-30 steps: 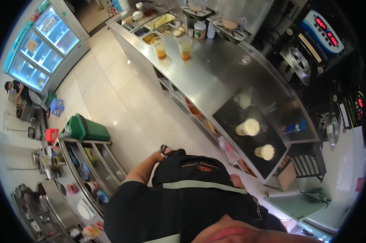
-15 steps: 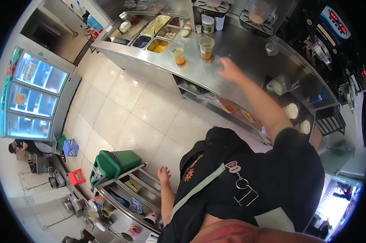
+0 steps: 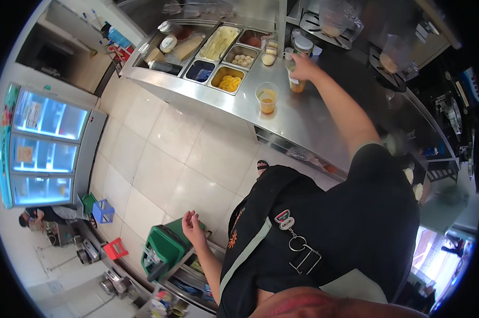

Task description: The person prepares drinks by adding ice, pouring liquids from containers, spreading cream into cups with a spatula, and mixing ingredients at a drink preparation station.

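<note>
- While the left hand [image 3: 193,227] hangs beside the body, slack and half bent at the fingers, the green bin [image 3: 165,248] shows just below it in view
- Over the steel tabletop [image 3: 297,127], the right hand [image 3: 305,69] has its fingers wrapped round the upper part of a clear cup [image 3: 296,86] — orange at the bottom; whether its base rests on the steel, I cannot tell
- Just to the left of that, a second cup [image 3: 267,99] stands on the tabletop, amber low inside
- Beyond are sunken pans: orange-yellow pieces [image 3: 230,82] in one, whitish balls [image 3: 243,58] in another — and a lidded jar [image 3: 303,45] close behind the right hand
- Farthest off, a co-worker [image 3: 46,214] bends near a lit glass-door fridge [image 3: 46,146]
</note>
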